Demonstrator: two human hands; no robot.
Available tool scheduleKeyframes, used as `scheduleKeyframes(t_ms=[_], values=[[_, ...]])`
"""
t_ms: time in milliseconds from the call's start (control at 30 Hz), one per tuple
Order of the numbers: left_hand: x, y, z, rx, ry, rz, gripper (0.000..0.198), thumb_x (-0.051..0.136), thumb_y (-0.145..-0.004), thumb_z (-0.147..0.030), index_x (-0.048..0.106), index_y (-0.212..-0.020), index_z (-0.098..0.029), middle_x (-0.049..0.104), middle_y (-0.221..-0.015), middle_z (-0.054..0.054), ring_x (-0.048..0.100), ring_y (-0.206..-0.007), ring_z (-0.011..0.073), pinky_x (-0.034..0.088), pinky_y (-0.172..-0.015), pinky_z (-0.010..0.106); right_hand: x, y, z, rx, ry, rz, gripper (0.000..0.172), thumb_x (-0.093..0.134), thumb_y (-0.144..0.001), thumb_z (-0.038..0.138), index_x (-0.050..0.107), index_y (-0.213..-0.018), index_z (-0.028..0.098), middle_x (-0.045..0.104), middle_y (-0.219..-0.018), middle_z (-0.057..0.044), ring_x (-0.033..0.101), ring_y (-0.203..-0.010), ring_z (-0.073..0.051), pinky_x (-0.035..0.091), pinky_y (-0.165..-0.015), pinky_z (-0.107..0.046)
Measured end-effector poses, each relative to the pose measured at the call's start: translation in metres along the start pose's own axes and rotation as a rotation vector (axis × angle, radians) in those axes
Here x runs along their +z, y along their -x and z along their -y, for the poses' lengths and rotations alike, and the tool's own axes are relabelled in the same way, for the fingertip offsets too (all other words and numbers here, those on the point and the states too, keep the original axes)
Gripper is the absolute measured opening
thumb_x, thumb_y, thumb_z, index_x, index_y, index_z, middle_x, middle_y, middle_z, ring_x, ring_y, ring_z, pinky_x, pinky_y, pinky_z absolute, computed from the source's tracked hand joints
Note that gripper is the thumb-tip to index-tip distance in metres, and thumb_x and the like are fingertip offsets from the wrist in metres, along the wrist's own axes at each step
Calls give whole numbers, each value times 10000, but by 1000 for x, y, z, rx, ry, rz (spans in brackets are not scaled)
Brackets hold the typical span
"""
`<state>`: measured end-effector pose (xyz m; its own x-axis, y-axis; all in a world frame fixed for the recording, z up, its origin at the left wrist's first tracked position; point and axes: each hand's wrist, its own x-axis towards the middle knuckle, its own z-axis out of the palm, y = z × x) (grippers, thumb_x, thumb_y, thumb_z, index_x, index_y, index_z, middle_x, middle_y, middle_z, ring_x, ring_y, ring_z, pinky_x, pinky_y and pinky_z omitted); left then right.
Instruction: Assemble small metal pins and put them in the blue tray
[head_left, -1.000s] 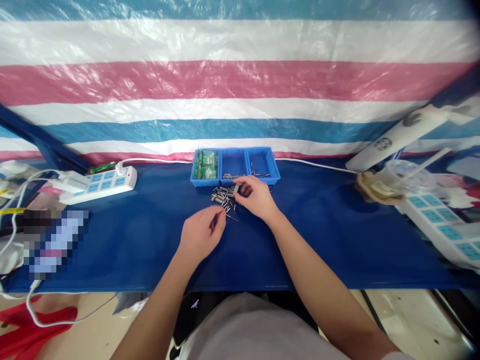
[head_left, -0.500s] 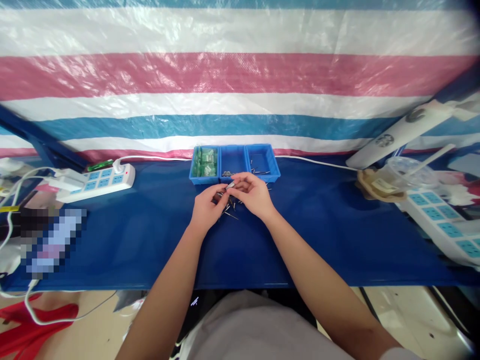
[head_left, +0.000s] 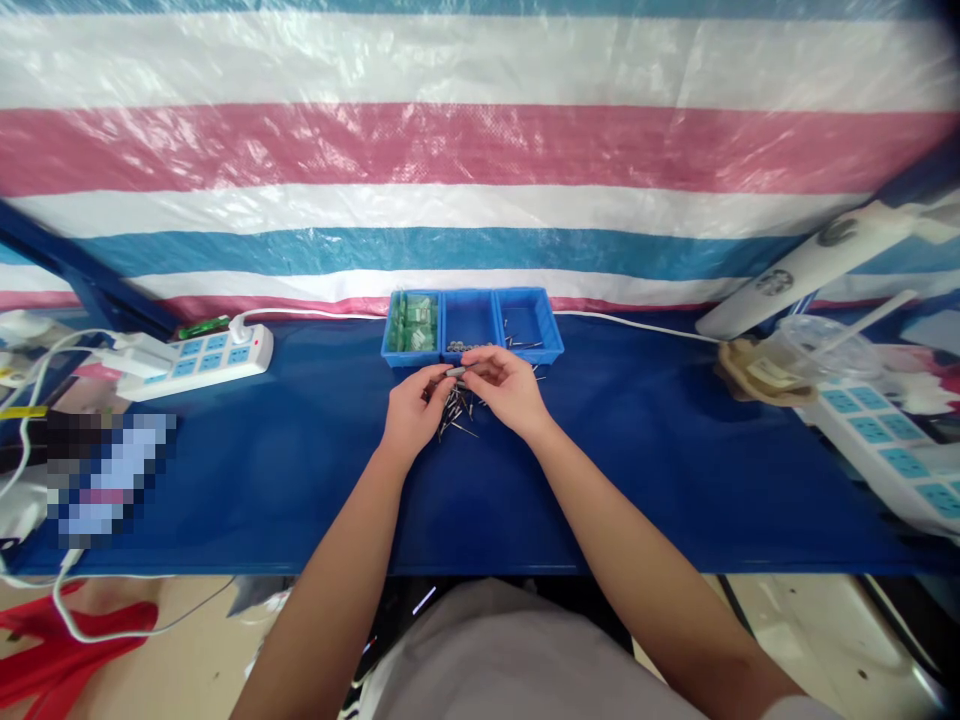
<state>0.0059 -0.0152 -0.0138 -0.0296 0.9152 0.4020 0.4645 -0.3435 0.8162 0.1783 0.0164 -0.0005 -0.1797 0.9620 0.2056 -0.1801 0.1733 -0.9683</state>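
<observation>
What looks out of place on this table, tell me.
Metal parts lie jumbled on the table in front of the bins, partly hidden by the left hand and right hand; pointing every way, they look untidy. I see no clear damage.

Makeshift small-parts workshop, screened by a striped plastic sheet (head_left: pixel 480 150). Blue tabletop (head_left: pixel 645 490) bearing blue parts bins (head_left: pixel 470 315) midway along its far edge, loose metal pieces (head_left: pixel 456 408) before them, power strips (head_left: pixel 217 360) toward left and right edges.

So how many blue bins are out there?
3, side by side beyond the left hand and right hand: left bin with green packets, middle bin with small metal parts, right bin with thin metal pieces. I see no others.
</observation>
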Motion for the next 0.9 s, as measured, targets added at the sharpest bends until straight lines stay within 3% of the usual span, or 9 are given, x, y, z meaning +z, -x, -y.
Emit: scheduleKeyframes(t_ms=[200,500,600,733,900], values=[[-1,1,-2,-50,1,21,292,631,-965,-409,753,-1124,-196,780,-895,36,726,-775,159,568,-793,274,1,2,-2,30,71,47,305,815,-775,374,716,-1014,212,747,-960,-57,719,-852,-184,600,-814,-355],[-4,-1,-5,-63,-3,-4,243,684,-923,-413,769,-895,-187,728,-724,-10,657,-650,122,528,-687,232,5,7,8,89,81,179,329,804,-784,376,733,-1062,214,736,-900,-32,698,-803,-170,578,-793,-348],[-4,-1,-6,-54,24,-1,251,648,-948,-405,765,-964,-184,727,-745,-4,657,-658,119,524,-674,226,7,6,5,119,77,116,297,822,-769,404,739,-971,203,734,-849,-26,680,-742,-160,568,-733,-332],[-2,0,-6,-30,104,22,275,637,-954,-370,739,-1131,-187,695,-716,-14,624,-607,104,512,-613,209,8,3,3,201,-73,13,383,882,-691,459,716,-915,196,730,-767,-13,682,-692,-159,581,-694,-326],[-1,1,-4,-5,96,23,274,648,-945,-354,724,-1150,-189,662,-679,-31,589,-569,90,507,-602,205,7,2,9,291,-153,21,434,914,-648,471,726,-910,180,750,-746,-26,701,-680,-158,593,-680,-313]])
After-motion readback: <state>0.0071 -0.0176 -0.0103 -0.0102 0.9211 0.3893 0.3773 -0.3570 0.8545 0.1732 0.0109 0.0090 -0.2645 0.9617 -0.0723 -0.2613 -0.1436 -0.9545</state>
